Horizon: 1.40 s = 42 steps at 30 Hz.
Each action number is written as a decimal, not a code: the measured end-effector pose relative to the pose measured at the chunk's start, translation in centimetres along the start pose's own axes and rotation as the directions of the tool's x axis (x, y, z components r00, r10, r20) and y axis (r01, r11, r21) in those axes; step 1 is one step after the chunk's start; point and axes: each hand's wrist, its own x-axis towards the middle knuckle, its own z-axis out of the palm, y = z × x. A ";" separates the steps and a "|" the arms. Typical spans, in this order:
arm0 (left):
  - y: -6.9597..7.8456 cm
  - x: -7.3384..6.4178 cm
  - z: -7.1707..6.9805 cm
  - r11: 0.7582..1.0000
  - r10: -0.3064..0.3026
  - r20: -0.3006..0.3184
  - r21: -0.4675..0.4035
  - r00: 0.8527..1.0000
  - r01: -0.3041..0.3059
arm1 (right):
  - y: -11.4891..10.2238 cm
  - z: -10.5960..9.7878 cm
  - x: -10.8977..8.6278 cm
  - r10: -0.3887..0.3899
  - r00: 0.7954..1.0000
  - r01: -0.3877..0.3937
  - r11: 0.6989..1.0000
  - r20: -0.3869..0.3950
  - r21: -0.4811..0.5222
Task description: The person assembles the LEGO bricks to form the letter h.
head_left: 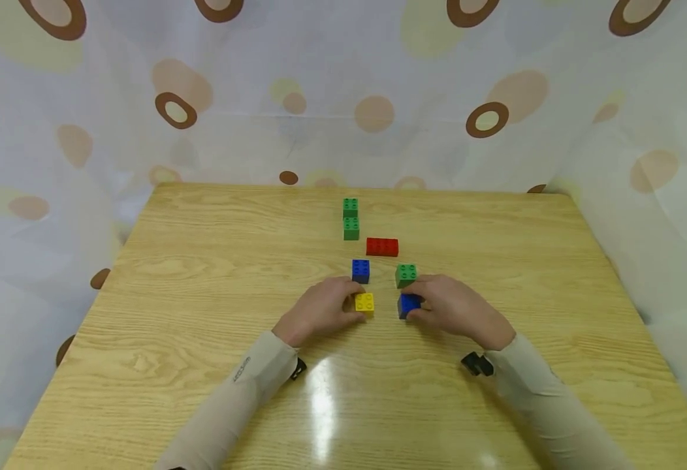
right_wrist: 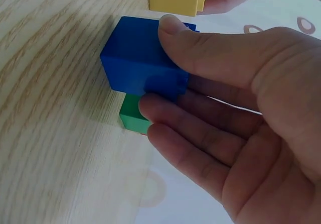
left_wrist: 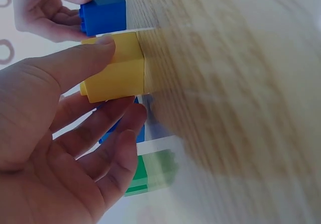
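Note:
My left hand pinches a yellow brick between thumb and fingers; in the left wrist view that yellow brick stands on the wood. To its right, my right hand grips a blue brick by its sides, seen close up in the right wrist view as a blue brick on the table. Just behind the left hand's fingers sits a second blue brick. A green brick stands directly behind the right hand's blue one. A narrow gap separates the two held bricks.
Farther back, a red brick lies lengthwise across the wooden table. Two green bricks, a nearer one and a farther one, line up toward the back edge. A patterned curtain hangs behind and at both sides.

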 end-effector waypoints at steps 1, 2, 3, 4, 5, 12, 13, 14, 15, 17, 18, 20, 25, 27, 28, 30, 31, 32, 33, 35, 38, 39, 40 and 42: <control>0.0 0.0 0.0 1.000 -0.002 0.002 -0.009 1.000 0.002 | 0.0 0.0 0.0 -0.001 1.000 0.001 1.000 0.002 0.002; -0.1 0.1 0.0 1.000 -0.005 0.005 -0.018 1.000 0.005 | 0.0 0.0 0.0 -0.002 1.000 0.002 1.000 0.002 0.002; -0.1 0.1 0.1 1.000 -0.008 0.007 -0.028 1.000 0.008 | -0.1 -0.1 0.0 -0.004 1.000 0.004 1.000 0.001 0.001; -0.2 0.1 0.1 0.999 -0.009 0.007 -0.035 1.000 0.009 | -0.1 -0.1 0.0 -0.005 1.000 0.005 1.000 -0.002 0.000; -0.2 0.1 0.2 0.999 -0.010 0.008 -0.041 1.000 0.010 | -0.1 -0.1 0.0 -0.006 1.000 0.006 1.000 -0.008 -0.002; -0.4 0.3 0.0 0.996 -0.024 0.013 -0.090 1.000 0.025 | -0.5 -1.1 0.3 -0.055 0.988 0.051 0.998 -0.144 -0.027; -0.4 0.3 -0.1 0.995 -0.027 0.013 -0.096 1.000 0.028 | -0.6 -1.3 0.4 -0.067 0.985 0.063 0.998 -0.161 -0.026; -0.4 0.3 -0.1 0.994 -0.032 0.014 -0.102 0.999 0.033 | -0.8 -1.5 0.6 -0.080 0.981 0.076 0.997 -0.175 -0.025; -0.4 0.3 -0.2 0.994 -0.035 0.013 -0.104 0.999 0.036 | -0.9 -1.7 0.8 -0.089 0.979 0.086 0.996 -0.184 -0.025; -0.4 0.3 -0.2 0.994 -0.037 0.012 -0.102 0.999 0.038 | -1.4 -2.1 1.1 -0.100 0.977 0.097 0.995 -0.189 -0.025; -0.4 0.3 -0.3 0.994 -0.037 0.011 -0.100 0.999 0.038 | -1.6 -2.3 1.3 -0.104 0.977 0.101 0.995 -0.186 -0.026; -0.4 0.3 -0.3 0.995 -0.036 0.008 -0.094 0.999 0.036 | -2.2 -2.6 1.6 -0.112 0.978 0.110 0.994 -0.173 -0.021; -0.4 0.3 -0.2 0.994 -0.042 0.004 -0.102 0.999 0.042 | -3.5 -3.0 2.5 -0.135 0.982 0.137 0.991 -0.133 0.006; -0.5 0.4 -0.2 0.992 -0.048 0.001 -0.119 0.999 0.048 | -3.9 -3.1 2.8 -0.143 0.983 0.146 0.989 -0.118 0.013; -0.5 0.4 -0.1 0.990 -0.050 -0.002 -0.131 0.999 0.049 | -4.0 -3.1 3.0 -0.147 0.983 0.150 0.989 -0.113 0.018; -0.6 0.5 -0.1 0.987 -0.054 -0.009 -0.152 0.999 0.052 | -4.2 -3.1 3.2 -0.148 0.984 0.151 0.988 -0.098 0.021; -0.6 0.6 -0.1 0.985 -0.059 -0.014 -0.163 0.998 0.055 | -4.3 -3.1 3.2 -0.148 0.985 0.150 0.988 -0.094 0.020; -0.7 0.6 -0.1 0.983 -0.062 -0.019 -0.174 0.998 0.058 | -4.4 -3.1 3.3 -0.148 0.985 0.150 0.988 -0.090 0.021; -0.7 0.6 -0.1 0.981 -0.068 -0.023 -0.183 0.997 0.063 | -4.4 -3.1 3.3 -0.151 0.984 0.153 0.988 -0.089 0.017; -0.8 0.6 0.0 0.978 -0.078 -0.028 -0.197 0.997 0.071 | -4.5 -3.1 3.4 -0.155 0.984 0.157 0.987 -0.087 0.013; -0.8 0.6 0.1 0.975 -0.089 -0.029 -0.208 0.996 0.081 | -4.6 -2.9 3.5 -0.173 0.981 0.174 0.985 -0.090 -0.003; -0.8 0.6 0.1 0.975 -0.089 -0.029 -0.207 0.996 0.081 | -4.7 -2.8 3.5 -0.179 0.980 0.179 0.984 -0.092 -0.006; -0.8 0.6 0.1 0.975 -0.089 -0.029 -0.207 0.996 0.081 | -4.7 -2.8 3.6 -0.183 0.979 0.183 0.983 -0.092 -0.006; -0.8 0.6 0.2 0.976 -0.089 -0.027 -0.203 0.996 0.082 | -4.8 -2.6 3.7 -0.194 0.976 0.194 0.981 -0.095 -0.007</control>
